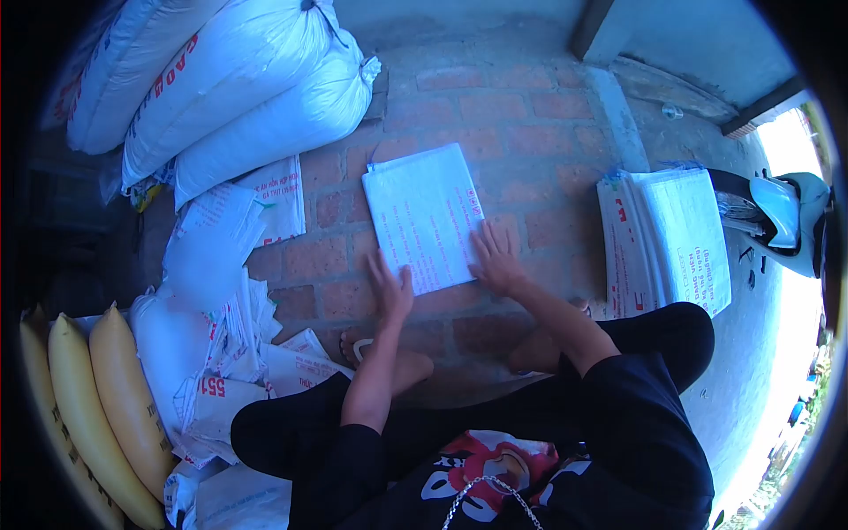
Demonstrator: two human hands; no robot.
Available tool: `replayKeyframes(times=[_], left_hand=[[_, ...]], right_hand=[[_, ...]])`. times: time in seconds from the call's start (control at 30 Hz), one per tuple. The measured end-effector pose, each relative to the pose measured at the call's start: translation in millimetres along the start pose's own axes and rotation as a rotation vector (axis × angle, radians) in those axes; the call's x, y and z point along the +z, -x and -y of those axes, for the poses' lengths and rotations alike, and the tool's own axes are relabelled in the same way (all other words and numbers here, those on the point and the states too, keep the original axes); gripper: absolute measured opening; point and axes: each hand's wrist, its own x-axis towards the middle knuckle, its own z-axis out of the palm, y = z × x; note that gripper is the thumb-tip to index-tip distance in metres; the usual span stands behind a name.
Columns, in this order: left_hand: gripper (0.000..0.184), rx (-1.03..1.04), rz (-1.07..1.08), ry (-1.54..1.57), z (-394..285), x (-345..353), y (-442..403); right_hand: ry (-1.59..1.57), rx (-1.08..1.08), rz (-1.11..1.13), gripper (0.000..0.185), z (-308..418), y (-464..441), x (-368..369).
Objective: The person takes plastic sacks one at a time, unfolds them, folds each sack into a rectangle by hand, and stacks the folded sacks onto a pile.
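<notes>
A folded white woven sack [422, 212] with red and pink print lies flat on the brick floor in front of me. At its lower left edge rests my left hand [390, 287], fingers stretched out and touching the sack. My right hand [496, 259] lies on the right edge with its fingers spread. Neither hand grips anything. To the right stands a thick stack of folded white sacks [667, 238] with red print. Loose, crumpled sacks [238, 327] are heaped on my left.
Full tied white sacks [256, 97] are piled at the upper left. Several full yellow sacks [132, 389] stand at the lower left. Part of a motorbike [786, 216] shows at the right, beyond the stack. A wall [707, 44] closes off the upper right.
</notes>
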Motion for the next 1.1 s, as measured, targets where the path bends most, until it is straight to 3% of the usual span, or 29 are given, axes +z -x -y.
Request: replayKeyframes(times=[0.03, 0.13, 0.2, 0.23, 0.27, 0.3, 0.4, 0.5, 0.53, 0.63, 0.7, 0.8, 0.93, 1.0, 1.1], left_hand=[[0.069, -0.059, -0.095, 0.098, 1.6, 0.7, 1.0], [0.059, -0.347, -0.052, 0.496, 17.2, 25.2, -14.0], [0.052, -0.531, 0.078, 0.666, 9.6, 26.6, -22.6], [0.048, -0.629, 0.147, 0.744, -3.3, 16.3, -26.3], [0.040, -0.796, 0.401, 0.844, -10.7, 0.7, -31.0], [0.038, -0.827, 0.462, 0.951, -9.9, 3.5, -30.0], [0.038, -0.849, 0.675, 1.220, -8.2, 20.8, -26.7], [0.044, -0.912, 0.541, 1.321, -58.1, 14.0, -22.9], [0.046, -0.902, 0.571, 1.385, -70.8, 9.1, -24.4], [0.051, -0.897, 0.669, 1.508, -94.1, 3.9, -21.5], [0.050, -0.875, 0.707, 1.541, -107.7, 4.6, -14.5], [0.046, -0.785, 0.919, 1.637, -107.9, 24.1, -12.2], [0.047, -0.620, 1.120, 1.591, -162.9, -0.3, -0.7], [0.049, -0.528, 1.204, 1.458, -180.6, -6.8, 3.3], [0.051, -0.411, 1.238, 1.324, -195.2, -9.1, 10.6]], right_hand=[[-0.144, 0.065, 0.041, 0.066, 8.8, 10.5, -7.8], [-0.654, 0.347, 0.041, 0.055, 45.8, 37.5, 8.1], [-1.031, 0.789, 0.264, 0.053, 82.4, 43.8, 31.5], [-1.357, 0.973, 0.355, 0.055, 95.9, 43.2, 32.8], [-1.686, 1.153, 0.450, 0.057, 108.2, 44.4, 34.2], [-2.017, 1.328, 0.547, 0.059, 116.4, 46.0, 31.8], [-2.105, 1.237, 0.354, 0.059, 109.1, 37.0, 21.9], [-2.256, 1.149, 0.012, 0.055, 74.2, 20.2, 13.0], [-2.325, 1.134, -0.065, 0.043, 55.7, 13.3, 16.9], [-2.273, 1.090, -0.218, 0.039, 16.8, 2.3, 3.4], [-1.872, 1.066, -0.293, 0.046, 6.3, -0.3, -34.9], [-1.466, 0.815, -0.315, 0.043, -35.8, -16.0, -79.0], [-0.771, 0.351, -0.306, 0.041, -114.0, -16.8, -233.9], [-0.829, 0.420, -0.299, 0.039, -138.1, 21.0, -337.8], [-1.130, 0.544, -0.549, 0.038, -194.4, 96.3, -425.4]])
